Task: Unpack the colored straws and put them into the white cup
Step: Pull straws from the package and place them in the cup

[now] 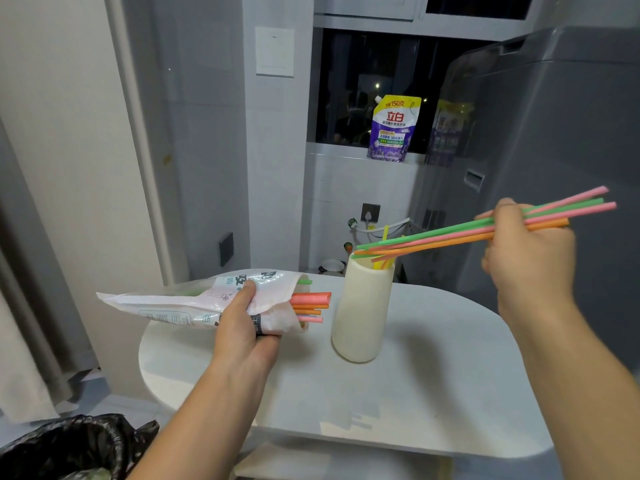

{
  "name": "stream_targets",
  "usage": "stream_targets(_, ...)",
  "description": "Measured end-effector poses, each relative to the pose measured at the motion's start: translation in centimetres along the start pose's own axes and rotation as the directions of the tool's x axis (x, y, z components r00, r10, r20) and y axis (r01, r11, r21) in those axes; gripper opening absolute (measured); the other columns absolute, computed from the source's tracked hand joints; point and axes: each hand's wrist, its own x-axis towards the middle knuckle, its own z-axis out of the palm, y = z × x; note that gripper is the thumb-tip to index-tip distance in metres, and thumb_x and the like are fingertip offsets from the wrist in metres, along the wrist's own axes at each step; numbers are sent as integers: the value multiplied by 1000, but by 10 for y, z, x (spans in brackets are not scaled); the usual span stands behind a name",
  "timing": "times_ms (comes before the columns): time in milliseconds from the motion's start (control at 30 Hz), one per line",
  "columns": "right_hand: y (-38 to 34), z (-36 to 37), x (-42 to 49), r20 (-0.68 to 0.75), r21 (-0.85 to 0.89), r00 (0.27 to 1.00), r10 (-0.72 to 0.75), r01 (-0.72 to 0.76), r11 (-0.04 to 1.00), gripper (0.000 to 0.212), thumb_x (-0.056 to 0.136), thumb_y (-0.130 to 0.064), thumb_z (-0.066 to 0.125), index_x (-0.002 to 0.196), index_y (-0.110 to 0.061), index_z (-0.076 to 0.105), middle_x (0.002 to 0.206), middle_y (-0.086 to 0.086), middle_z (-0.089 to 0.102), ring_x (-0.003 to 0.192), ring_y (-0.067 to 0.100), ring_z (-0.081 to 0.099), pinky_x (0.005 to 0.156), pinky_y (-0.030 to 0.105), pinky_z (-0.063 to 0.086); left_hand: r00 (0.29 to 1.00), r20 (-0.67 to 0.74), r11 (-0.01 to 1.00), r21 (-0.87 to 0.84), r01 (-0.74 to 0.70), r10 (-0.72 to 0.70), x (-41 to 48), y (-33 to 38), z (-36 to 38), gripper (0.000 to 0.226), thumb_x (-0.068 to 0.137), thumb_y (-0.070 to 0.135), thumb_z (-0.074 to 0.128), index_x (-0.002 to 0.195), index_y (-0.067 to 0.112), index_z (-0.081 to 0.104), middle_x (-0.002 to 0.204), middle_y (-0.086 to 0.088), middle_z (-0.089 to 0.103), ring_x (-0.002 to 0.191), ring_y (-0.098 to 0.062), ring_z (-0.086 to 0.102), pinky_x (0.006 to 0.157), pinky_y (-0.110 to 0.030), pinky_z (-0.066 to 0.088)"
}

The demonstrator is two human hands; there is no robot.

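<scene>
A tall white cup [360, 317] stands on the white table [433, 393] with a few yellow and orange straws inside it. My right hand [530, 251] grips a bunch of pink, green and orange straws [440, 239], held almost level, with their left tips over the cup's mouth. My left hand [246, 327] holds the plastic straw package [194, 301] on its side, left of the cup. Several pink, orange and green straw ends [310, 304] stick out of its open right end.
A bin lined with a black bag [65, 445] sits at the lower left. A purple detergent pouch [393, 129] stands on the window sill behind. A grey appliance [554, 133] rises at the right of the table.
</scene>
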Motion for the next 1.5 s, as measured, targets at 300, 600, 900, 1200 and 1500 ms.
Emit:
stream_targets(300,6,5,3,19,-87,1000,16,-14,996,31,94,-34,52,75,-18,71,37,-12,47,48,16,46,58,31,39,999,45,1000,17,6,-7,7,-13,-7,47,101,22,67,146,11,56,140,-17,70,128,-31,69,112,-58,50)
stream_targets(600,14,22,11,200,-263,980,22,32,964,41,97,-32,55,91,7,66,46,-4,41,33,9,34,38,22,31,998,52,997,78,30,-34,7,-25,-9,47,101,21,67,145,9,56,137,-19,71,129,-36,67,113,-67,44)
stream_targets(900,11,43,22,478,-394,877,58,155,906,50,94,-40,63,90,10,66,64,12,46,53,20,40,51,28,35,996,51,994,86,65,-70,13,-32,-14,56,99,27,69,147,4,54,139,-27,67,131,-44,64,112,-73,42)
stream_targets(1200,26,56,19,621,-381,775,121,164,910,26,85,-40,75,96,-16,75,70,-6,60,63,9,53,58,20,40,995,53,995,60,78,-81,16,-33,-19,110,51,29,102,148,5,55,140,-26,67,129,-47,65,105,-80,42)
stream_targets(1500,38,52,7,434,-257,901,-18,143,956,42,80,-40,81,112,-20,63,74,7,71,68,16,65,72,37,54,996,27,996,34,83,-84,8,-28,-13,59,91,22,78,145,10,58,135,-20,72,126,-39,69,110,-71,45)
